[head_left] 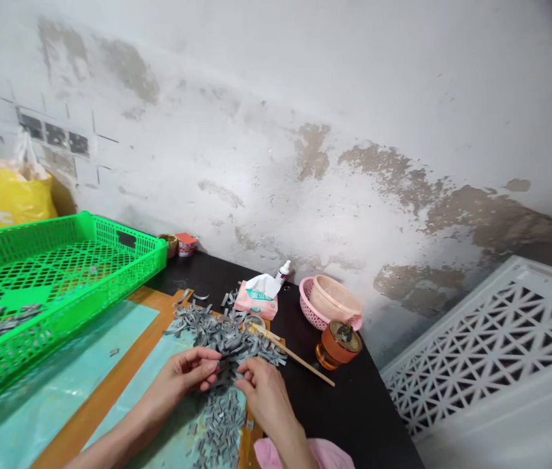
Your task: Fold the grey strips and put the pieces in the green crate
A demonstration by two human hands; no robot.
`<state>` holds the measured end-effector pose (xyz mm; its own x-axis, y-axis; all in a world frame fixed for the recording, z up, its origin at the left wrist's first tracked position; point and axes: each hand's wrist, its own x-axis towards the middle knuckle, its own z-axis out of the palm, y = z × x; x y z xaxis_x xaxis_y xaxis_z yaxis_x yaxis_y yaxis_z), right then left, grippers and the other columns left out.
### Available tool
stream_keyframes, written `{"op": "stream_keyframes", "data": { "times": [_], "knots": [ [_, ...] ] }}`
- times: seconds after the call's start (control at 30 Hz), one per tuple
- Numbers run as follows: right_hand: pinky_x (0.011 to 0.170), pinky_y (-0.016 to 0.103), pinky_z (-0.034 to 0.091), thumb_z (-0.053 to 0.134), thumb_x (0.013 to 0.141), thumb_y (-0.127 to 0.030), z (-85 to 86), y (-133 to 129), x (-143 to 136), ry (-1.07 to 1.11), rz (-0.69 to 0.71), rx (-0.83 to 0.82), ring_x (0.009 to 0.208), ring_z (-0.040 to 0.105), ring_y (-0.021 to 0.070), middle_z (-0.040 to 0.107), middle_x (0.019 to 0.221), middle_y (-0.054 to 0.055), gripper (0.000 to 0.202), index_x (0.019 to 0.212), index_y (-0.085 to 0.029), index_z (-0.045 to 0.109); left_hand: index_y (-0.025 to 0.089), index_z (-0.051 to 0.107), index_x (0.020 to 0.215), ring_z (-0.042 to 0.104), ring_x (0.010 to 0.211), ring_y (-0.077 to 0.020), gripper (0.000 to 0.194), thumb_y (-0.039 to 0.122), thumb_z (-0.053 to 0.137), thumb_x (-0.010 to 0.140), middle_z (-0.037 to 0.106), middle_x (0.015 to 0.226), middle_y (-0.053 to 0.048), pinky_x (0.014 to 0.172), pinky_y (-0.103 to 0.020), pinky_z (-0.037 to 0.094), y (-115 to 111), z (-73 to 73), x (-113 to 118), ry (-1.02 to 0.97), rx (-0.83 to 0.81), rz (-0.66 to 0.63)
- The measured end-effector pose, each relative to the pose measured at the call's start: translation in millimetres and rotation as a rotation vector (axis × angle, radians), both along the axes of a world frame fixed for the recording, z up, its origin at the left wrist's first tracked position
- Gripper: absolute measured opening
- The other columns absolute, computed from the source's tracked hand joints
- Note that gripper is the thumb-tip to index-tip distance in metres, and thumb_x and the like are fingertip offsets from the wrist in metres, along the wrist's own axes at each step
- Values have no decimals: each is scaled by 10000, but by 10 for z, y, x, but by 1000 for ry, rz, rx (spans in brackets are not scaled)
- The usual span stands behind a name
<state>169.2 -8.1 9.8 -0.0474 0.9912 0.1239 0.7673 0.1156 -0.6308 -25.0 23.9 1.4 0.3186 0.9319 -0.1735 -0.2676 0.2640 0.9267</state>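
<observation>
Grey strips lie in a tangled heap (227, 335) on the mat (144, 384) in front of me. Nearer to me is a pile of short grey pieces (220, 423). My left hand (193, 370) is over the near side of the heap, thumb and fingertips pinched together; what lies between them is too small to make out. Just to its right, my right hand (259, 384) has its fingers curled and pressed together, and its fingertips' contents are hidden. A small gap separates the two hands.
A green crate (129, 277) with grey pieces stands at left. Behind the heap are a tissue pack (256, 306) and white bottle (283, 270). Right are a wooden stick (305, 365), orange-lidded jar (338, 345), pink basins (334, 299) and white lattice panel (495, 345).
</observation>
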Motion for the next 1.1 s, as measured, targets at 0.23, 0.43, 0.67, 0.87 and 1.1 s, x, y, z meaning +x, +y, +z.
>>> {"op": "stream_keyframes", "data": {
  "times": [0.23,0.43,0.67,0.87,1.1],
  "knots": [
    [655,273,431,656,646,-43,-269,112,-31,92,-44,25,727,621,203,628,813,23,218,790,-206,675,172,779,808,611,630,-151,379,397,904,530,692,657,-27,602,-245,464,-78,4,53,-38,-80,-36],
    [619,260,415,650,648,-44,-277,130,-27,144,-58,-14,667,601,182,616,740,13,182,735,-196,701,167,771,815,584,567,-123,383,424,888,556,690,640,-24,568,-229,449,-53,-67,71,-45,-59,-73],
    [636,260,421,678,666,-81,-104,89,8,213,-87,70,677,605,179,620,712,7,127,613,-196,675,163,741,818,581,585,-113,319,406,847,641,701,677,-29,567,-210,436,-67,-62,52,-52,-55,-81],
    [505,245,440,690,705,-170,-89,96,-9,541,-140,-44,507,618,181,620,556,-13,82,649,-187,633,159,714,794,583,589,-91,277,386,825,680,697,684,-21,554,-165,433,-87,-62,59,-75,-84,-85],
    [595,237,476,650,777,-163,-69,55,-22,431,-55,234,662,633,183,667,703,21,101,712,-198,719,152,698,771,610,597,-81,223,297,838,676,700,699,-19,559,-144,457,-108,-33,77,-151,-175,-83]
  ]
}}
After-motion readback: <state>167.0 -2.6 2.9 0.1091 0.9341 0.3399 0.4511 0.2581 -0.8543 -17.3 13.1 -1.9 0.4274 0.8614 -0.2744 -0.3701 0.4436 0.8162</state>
